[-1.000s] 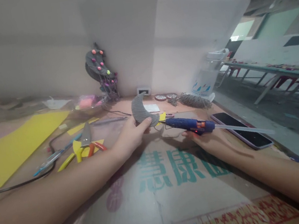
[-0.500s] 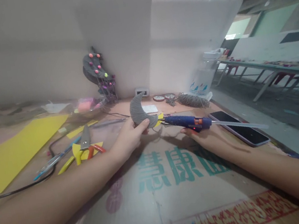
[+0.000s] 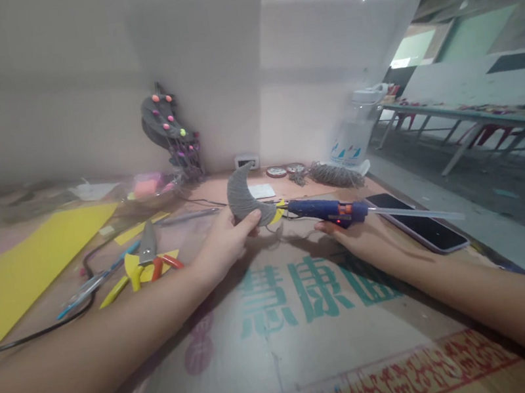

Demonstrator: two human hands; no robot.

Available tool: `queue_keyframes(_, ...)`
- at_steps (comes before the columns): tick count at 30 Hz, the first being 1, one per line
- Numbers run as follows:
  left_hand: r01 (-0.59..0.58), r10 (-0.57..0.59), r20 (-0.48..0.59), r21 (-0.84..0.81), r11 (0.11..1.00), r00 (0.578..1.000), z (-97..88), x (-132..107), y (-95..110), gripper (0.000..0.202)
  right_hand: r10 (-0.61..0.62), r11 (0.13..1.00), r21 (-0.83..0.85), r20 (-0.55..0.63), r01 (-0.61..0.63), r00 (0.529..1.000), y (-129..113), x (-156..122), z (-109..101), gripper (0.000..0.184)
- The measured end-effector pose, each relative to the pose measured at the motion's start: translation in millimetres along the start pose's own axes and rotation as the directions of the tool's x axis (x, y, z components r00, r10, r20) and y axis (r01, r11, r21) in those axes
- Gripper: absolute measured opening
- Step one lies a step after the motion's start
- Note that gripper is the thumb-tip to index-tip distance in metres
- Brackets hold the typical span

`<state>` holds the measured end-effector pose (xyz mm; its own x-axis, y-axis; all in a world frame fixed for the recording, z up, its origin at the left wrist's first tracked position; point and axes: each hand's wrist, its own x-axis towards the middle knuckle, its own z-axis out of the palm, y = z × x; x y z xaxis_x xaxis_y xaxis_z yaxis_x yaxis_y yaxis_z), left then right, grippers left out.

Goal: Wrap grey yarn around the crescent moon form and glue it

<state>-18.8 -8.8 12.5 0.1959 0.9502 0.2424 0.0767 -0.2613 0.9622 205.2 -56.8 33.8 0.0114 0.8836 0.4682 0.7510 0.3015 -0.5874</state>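
Between thumb and fingers, my left hand (image 3: pixel 232 238) grips a crescent moon wrapped in grey yarn (image 3: pixel 241 198), its upper tip pointing up and right. A bit of yellow (image 3: pixel 278 211) shows at the crescent's lower right end. My right hand (image 3: pixel 348 236) is closed around a blue hot glue gun (image 3: pixel 327 211), whose small red light is lit. The gun's nozzle meets the yellow end, though exact contact is too small to tell. A clear glue stick (image 3: pixel 417 212) juts from the gun's back. Some of my right fingers are hidden beneath the gun.
Left lie scissors (image 3: pixel 148 244), yellow sheet (image 3: pixel 40 271) and a black cable (image 3: pixel 30 336). A phone (image 3: pixel 419 223) rests by my right forearm. Behind stand a finished-looking grey moon with coloured balls (image 3: pixel 158 123), a grey yarn skein (image 3: pixel 336 174) and a plastic jug (image 3: pixel 355 125). Cardboard (image 3: pixel 289 365) covers the tabletop.
The whole view has shifted slightly. Both hands keep their hold on the crescent and the glue gun, with the nozzle still at the yellow end.
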Motion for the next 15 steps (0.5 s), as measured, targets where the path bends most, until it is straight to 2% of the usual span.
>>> queue_keyframes(5, -0.008, 0.008, -0.006, 0.018, 1.0, 1.0, 0.1, 0.2, -0.4, 0.023, 0.075, 0.997, -0.021, 0.02, -0.075, 0.997, 4.1, 0.7, 1.3, 0.027)
queue_keyframes(15, -0.01, 0.01, -0.01, 0.036, 0.999, 1.0, 0.6, 0.0, 2.2, 0.022, 0.024, 0.998, -0.052, 0.005, -0.024, 1.0, 8.4, 1.9, -0.1, 0.026)
